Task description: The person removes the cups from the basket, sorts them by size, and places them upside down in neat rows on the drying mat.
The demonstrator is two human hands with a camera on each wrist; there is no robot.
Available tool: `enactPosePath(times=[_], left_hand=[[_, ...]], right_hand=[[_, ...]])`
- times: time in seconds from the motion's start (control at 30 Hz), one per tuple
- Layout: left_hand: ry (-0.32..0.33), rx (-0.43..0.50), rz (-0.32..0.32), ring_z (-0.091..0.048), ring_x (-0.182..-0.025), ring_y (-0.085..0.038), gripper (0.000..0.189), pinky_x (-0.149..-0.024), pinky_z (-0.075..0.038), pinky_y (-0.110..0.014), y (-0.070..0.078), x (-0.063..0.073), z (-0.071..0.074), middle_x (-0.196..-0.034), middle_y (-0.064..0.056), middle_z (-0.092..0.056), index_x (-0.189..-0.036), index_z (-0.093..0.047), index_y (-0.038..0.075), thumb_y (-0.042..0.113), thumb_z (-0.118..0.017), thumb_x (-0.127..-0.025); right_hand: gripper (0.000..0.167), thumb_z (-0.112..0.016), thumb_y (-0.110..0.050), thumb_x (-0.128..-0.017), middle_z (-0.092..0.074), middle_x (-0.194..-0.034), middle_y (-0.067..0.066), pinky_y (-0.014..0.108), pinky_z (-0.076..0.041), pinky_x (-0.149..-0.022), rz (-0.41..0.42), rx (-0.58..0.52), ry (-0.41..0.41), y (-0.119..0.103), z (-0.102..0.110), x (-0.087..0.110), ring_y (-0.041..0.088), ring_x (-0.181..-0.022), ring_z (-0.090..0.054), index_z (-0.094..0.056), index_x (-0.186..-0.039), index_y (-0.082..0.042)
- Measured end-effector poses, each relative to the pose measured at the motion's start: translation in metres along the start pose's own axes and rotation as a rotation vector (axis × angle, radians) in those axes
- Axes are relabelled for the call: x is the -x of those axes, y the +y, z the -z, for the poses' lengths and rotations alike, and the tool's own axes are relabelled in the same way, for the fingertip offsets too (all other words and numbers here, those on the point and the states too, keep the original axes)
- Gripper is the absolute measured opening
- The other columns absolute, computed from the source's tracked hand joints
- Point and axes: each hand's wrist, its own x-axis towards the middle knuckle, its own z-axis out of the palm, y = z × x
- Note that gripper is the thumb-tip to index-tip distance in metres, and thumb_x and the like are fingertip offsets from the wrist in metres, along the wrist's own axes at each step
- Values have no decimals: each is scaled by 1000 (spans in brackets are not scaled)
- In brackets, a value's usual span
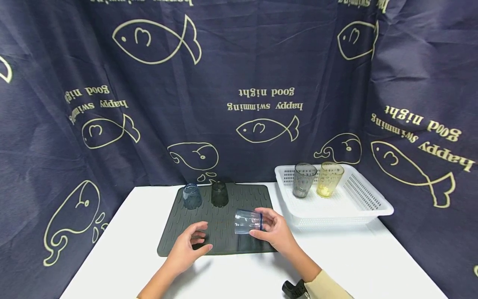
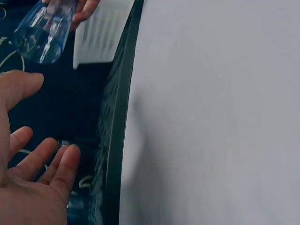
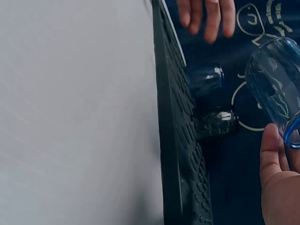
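My right hand (image 1: 274, 230) grips a clear blue drinking glass (image 1: 246, 222) by its dark-blue-edged end, thumb on the near side. The glass lies on its side in the air over the dark ribbed drying mat (image 1: 220, 245), its other end toward the left. My left hand (image 1: 186, 249) hovers at the mat's front left, fingers loosely bent and apart, nothing in them. In the left wrist view, the held glass (image 2: 44, 35) is beyond the left thumb. Farther back on the mat stand a blue glass (image 1: 192, 197) and a dark grey glass (image 1: 219, 194), both narrower at the top.
At the right, a white perforated plastic basket (image 1: 351, 211) holds a grey glass (image 1: 303, 180) and a yellow glass (image 1: 328, 180). The white table (image 1: 123, 232) meets a dark blue curtain (image 1: 209, 91) with fish drawings behind. A black object (image 1: 293, 288) shows by the right sleeve.
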Motion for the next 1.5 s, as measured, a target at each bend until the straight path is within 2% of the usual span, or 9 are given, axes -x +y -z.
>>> enactPosePath(times=[0.2,0.4,0.57,0.73,0.87,1.1,1.23,1.37,1.5], left_hand=[[85,-160,-14,-62,-117,-33,57,-100,-57,-40,-12,2,21,-133,-14,-62,-136,-59,6,12,-84,-85],[112,-365,-2,-59,-124,-35,51,-103,-54,-50,-26,6,47,-133,-13,-60,-135,-61,3,21,-79,-91],[77,-500,57,-48,-134,-47,54,-107,-45,-65,-32,10,68,-141,-23,-55,-137,-61,1,28,-76,-93],[35,-584,120,-43,-136,-54,64,-109,-41,-69,-41,11,84,-144,-29,-50,-141,-56,-2,35,-75,-93],[14,-638,118,-41,-135,-59,73,-108,-39,-72,-46,13,92,-143,-34,-49,-142,-52,-6,39,-76,-90],[-80,-664,173,-33,-140,-63,84,-109,-35,-75,-48,12,96,-151,-40,-39,-147,-45,-8,46,-74,-90],[-101,-667,178,-32,-140,-63,84,-109,-34,-76,-48,12,97,-152,-40,-37,-147,-46,-8,48,-73,-91],[-110,-671,176,-32,-140,-63,84,-108,-34,-77,-47,13,99,-152,-39,-37,-146,-47,-9,49,-72,-91],[-111,-676,184,-31,-140,-63,85,-108,-33,-78,-47,12,99,-153,-39,-37,-146,-46,-9,49,-73,-90]], right_hand=[[73,-86,6,-75,-62,-130,21,22,-61,-86,10,15,66,6,5,-14,10,-106,-68,-51,-139,8],[71,-86,4,-76,-61,-129,21,23,-62,-84,-20,32,117,10,7,-28,12,-102,-68,-53,-140,2],[69,-87,2,-76,-63,-124,18,21,-61,-82,-54,85,188,15,9,-40,17,-103,-67,-57,-138,-1],[68,-86,0,-78,-62,-129,20,21,-61,-81,-75,111,251,18,10,-52,21,-105,-67,-57,-139,-3],[69,-87,-2,-78,-63,-131,20,21,-61,-81,-81,126,289,19,11,-62,20,-105,-66,-57,-140,-3],[68,-88,-6,-78,-63,-130,21,16,-57,-80,-65,169,325,18,13,-76,23,-108,-65,-58,-139,-3],[69,-87,-9,-80,-62,-133,20,28,-57,-92,-61,208,332,16,13,-83,29,-118,-64,-56,-141,-4],[71,-88,-12,-80,-58,-142,18,46,-49,-113,-72,248,344,16,14,-90,36,-135,-56,-55,-143,-6],[73,-88,-13,-79,-57,-141,19,50,-49,-111,-78,283,356,15,14,-98,37,-134,-55,-55,-143,-5]])
